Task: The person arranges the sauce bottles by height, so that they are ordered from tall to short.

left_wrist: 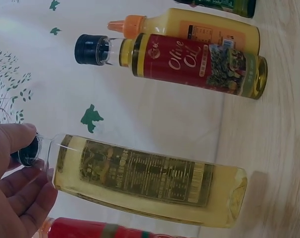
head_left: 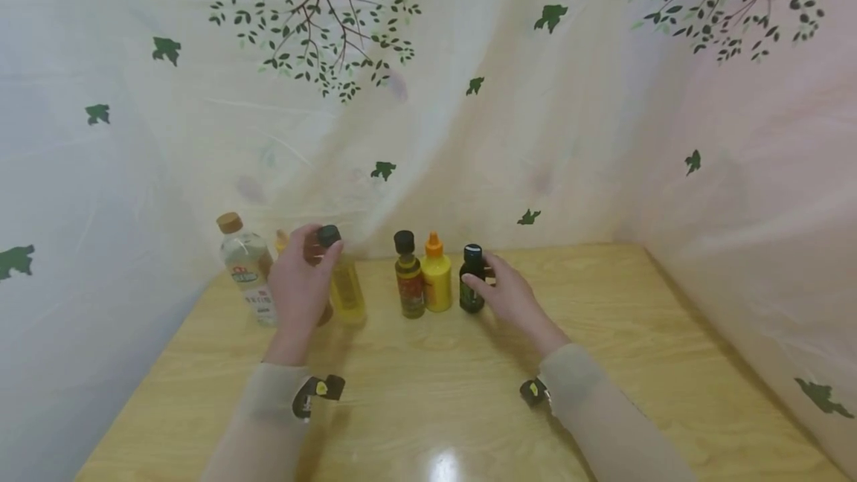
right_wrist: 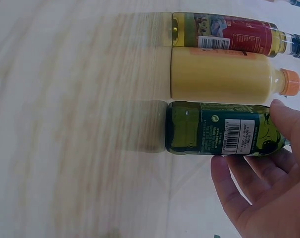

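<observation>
In the head view my left hand (head_left: 297,292) grips a clear bottle of yellow oil (head_left: 347,292) by its dark cap. The left wrist view shows the thumb on the cap and the fingers about the neck of the oil bottle (left_wrist: 155,178). My right hand (head_left: 514,300) holds a small dark green bottle (head_left: 472,300) from its right side, thumb in front. Seen from the right wrist, the thumb lies at the shoulder of the green bottle (right_wrist: 189,129) and the fingers along its other side.
Between the hands stand an olive oil bottle (head_left: 410,288) with a red label and a yellow squeeze bottle (head_left: 438,285) with an orange tip. A large clear bottle (head_left: 251,274) is at far left. A red bottle (left_wrist: 90,229) shows partly. A leaf-patterned cloth (head_left: 469,132) hangs behind the wooden table (head_left: 428,393).
</observation>
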`<state>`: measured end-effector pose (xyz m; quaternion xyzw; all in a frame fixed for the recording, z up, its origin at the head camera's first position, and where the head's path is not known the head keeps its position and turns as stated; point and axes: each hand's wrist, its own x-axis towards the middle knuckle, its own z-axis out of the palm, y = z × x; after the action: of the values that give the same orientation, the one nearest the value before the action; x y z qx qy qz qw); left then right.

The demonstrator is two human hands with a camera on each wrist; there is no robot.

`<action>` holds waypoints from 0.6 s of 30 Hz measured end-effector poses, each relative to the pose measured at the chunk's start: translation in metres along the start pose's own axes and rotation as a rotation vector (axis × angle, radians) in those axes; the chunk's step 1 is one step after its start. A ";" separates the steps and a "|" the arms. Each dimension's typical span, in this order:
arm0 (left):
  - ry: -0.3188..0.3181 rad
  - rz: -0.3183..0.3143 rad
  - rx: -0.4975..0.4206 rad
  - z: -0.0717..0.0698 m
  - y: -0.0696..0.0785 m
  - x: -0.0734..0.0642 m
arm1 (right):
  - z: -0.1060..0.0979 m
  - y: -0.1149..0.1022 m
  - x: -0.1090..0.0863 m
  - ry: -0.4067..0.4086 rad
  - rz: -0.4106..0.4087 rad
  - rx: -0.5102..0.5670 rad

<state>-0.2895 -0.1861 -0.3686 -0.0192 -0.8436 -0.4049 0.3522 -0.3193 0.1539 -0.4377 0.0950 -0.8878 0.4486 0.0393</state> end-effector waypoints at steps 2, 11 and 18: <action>-0.001 0.003 0.009 0.001 -0.004 0.001 | -0.001 -0.001 0.000 -0.002 -0.007 0.001; -0.008 -0.002 0.043 0.002 -0.011 0.005 | -0.002 -0.002 0.001 0.005 -0.023 -0.002; -0.013 0.000 0.052 0.006 -0.017 0.006 | -0.002 -0.003 0.001 0.007 -0.021 -0.003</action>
<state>-0.3026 -0.1952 -0.3788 -0.0126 -0.8559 -0.3830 0.3472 -0.3195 0.1531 -0.4341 0.1028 -0.8872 0.4473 0.0473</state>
